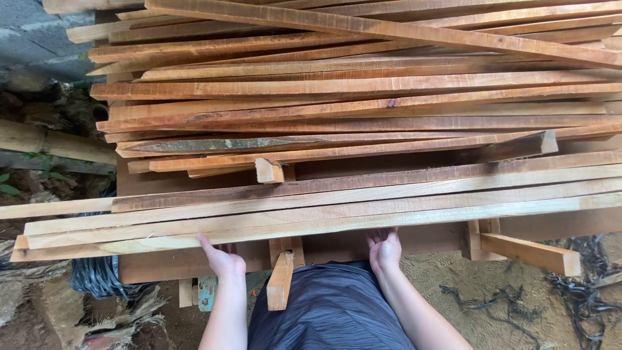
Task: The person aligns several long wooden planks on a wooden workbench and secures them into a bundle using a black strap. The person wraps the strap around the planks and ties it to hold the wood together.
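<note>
A big pile of long sawn wooden slats (350,97) lies across a bench in front of me. Nearest to me are several pale long slats (311,217) lying side by side. My left hand (221,259) reaches under the front edge of the nearest slat, fingers pointing up against it. My right hand (384,249) does the same further right, fingers tucked under the same edge. Both hands touch the wood from below; whether they grip it is hidden by the slat.
A short wooden offcut (281,279) sticks out below the bench between my arms. Another block (530,253) juts out at the right. Bamboo poles (55,144) and rubble lie at the left, black cord (576,285) on the sandy ground at the right.
</note>
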